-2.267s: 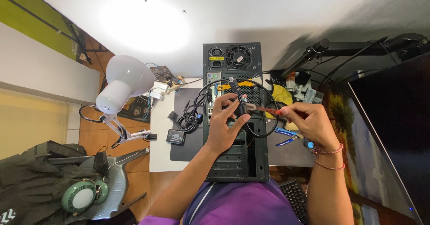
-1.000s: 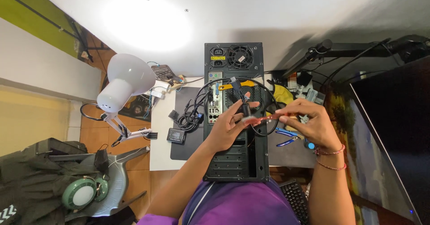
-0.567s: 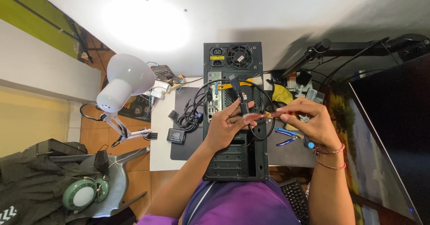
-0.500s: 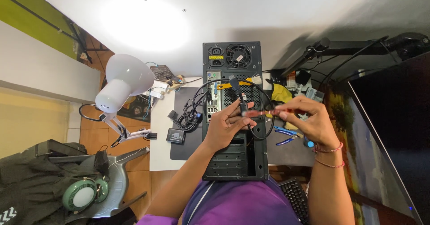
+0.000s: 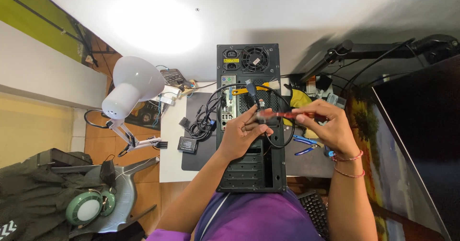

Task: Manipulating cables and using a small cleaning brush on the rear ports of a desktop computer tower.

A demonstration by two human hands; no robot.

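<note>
my left hand (image 5: 243,134) over black computer case (image 5: 251,171), fingers (image 5: 254,117) pinching black cable connector (image 5: 263,117). my right hand (image 5: 326,126) gripping red-handled screwdriver (image 5: 287,114), tip at connector. black cable loop (image 5: 282,140) hanging below. blue pliers (image 5: 305,145) on surface (image 5: 173,140). white lamp (image 5: 128,90) at left.

A small yellow label (image 5: 230,60) sits on the computer case's rear panel, at twelve o'clock from the hands, just left of the fan grille. A dark, unlit monitor screen (image 5: 421,140) fills the three o'clock side, slanting away. No packages or signs can be made out.
</note>
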